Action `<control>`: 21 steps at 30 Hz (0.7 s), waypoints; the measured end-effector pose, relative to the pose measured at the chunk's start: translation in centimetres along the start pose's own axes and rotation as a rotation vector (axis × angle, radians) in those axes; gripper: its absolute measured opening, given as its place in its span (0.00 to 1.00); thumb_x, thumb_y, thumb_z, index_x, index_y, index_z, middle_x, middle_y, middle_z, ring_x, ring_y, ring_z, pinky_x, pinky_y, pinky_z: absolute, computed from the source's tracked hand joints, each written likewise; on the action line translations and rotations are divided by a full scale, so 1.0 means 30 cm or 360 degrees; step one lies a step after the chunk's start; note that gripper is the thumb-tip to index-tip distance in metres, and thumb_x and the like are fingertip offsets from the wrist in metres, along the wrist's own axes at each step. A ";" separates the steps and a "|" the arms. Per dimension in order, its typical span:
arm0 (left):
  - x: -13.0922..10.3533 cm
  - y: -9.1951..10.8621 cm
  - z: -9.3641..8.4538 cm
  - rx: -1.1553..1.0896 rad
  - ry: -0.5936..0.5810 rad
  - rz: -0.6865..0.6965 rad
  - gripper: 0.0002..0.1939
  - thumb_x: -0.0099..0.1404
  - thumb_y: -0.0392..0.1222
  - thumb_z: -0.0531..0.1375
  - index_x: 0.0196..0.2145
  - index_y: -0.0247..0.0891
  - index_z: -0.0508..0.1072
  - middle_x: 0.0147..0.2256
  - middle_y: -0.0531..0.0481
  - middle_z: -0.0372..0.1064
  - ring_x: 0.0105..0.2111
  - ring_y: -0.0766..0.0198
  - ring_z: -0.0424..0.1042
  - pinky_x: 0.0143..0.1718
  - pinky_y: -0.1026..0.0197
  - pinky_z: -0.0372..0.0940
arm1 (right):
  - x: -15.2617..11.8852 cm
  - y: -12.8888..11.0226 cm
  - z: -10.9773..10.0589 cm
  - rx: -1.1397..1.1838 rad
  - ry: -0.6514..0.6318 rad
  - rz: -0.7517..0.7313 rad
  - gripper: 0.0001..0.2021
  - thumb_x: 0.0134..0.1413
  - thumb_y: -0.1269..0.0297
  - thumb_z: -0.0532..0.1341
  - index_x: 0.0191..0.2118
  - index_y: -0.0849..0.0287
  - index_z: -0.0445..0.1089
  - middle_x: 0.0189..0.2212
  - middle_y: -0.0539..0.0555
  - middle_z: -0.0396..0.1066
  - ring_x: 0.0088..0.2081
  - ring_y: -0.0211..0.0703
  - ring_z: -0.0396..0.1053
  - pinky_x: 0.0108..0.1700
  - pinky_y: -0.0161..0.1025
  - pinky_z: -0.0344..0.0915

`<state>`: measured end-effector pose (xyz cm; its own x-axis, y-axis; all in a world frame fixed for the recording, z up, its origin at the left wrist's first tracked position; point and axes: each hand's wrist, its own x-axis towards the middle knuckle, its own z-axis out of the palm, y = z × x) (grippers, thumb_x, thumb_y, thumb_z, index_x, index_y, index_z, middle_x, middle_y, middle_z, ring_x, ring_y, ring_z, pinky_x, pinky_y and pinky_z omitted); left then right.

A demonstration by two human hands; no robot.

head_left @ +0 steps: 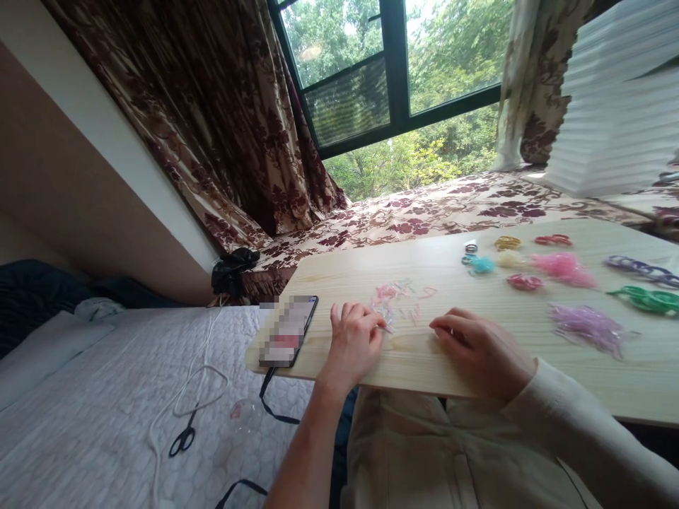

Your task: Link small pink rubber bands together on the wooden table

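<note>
Landmark: the wooden board laid across the person's lap; every place below is told from it

Left hand: rests on the board's near-left part, fingers curled together, fingertips pinching at the loose small bands; I cannot tell whether 1 is actually gripped

Right hand: lies flat on the board's near middle, fingers lightly together, holding nothing that I can see

Loose small bands: a thin pale pink and clear scatter on the board's middle-left, just beyond both hands

Sorted so far, by my judgement: several heaps sit apart by colour toward the board's far and right side: a pink heap, a lilac heap, a teal heap, green bands, plus smaller yellow and red ones

Left to do, by my judgement: only that small scatter by the hands looks unsorted, so the work seems far along

Phone: on the board's left end, screen blurred

Scissors: off the board, down on the quilt to its left

Writing: no brand, label or lettering can be read anywhere
</note>
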<state>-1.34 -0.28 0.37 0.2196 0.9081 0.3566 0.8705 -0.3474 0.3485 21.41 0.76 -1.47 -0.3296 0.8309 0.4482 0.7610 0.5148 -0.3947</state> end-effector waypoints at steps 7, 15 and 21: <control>-0.011 -0.018 -0.013 -0.0005 0.0035 -0.0048 0.13 0.60 0.27 0.56 0.31 0.42 0.76 0.38 0.50 0.72 0.46 0.57 0.67 0.62 0.41 0.49 | 0.000 -0.002 -0.003 0.0002 0.0019 -0.0029 0.15 0.62 0.60 0.51 0.35 0.55 0.76 0.33 0.54 0.76 0.30 0.40 0.74 0.32 0.37 0.65; -0.022 -0.024 -0.011 -0.0008 0.0041 -0.0055 0.15 0.62 0.27 0.55 0.34 0.43 0.77 0.37 0.50 0.72 0.47 0.57 0.67 0.63 0.40 0.48 | 0.000 -0.007 -0.006 0.0000 0.0008 -0.0018 0.15 0.61 0.61 0.52 0.35 0.54 0.76 0.33 0.54 0.76 0.31 0.41 0.74 0.32 0.37 0.66; -0.022 -0.020 -0.016 -0.0005 0.0072 -0.0082 0.13 0.61 0.27 0.56 0.33 0.42 0.76 0.38 0.50 0.73 0.47 0.57 0.67 0.63 0.41 0.49 | 0.002 -0.004 -0.004 0.0001 0.0006 -0.0022 0.15 0.61 0.61 0.52 0.35 0.55 0.76 0.32 0.54 0.76 0.31 0.41 0.74 0.32 0.37 0.66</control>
<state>-2.20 -0.79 0.33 0.1546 0.9134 0.3767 0.8787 -0.3014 0.3702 21.39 0.72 -1.29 -0.3378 0.8231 0.4566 0.7560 0.5262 -0.3894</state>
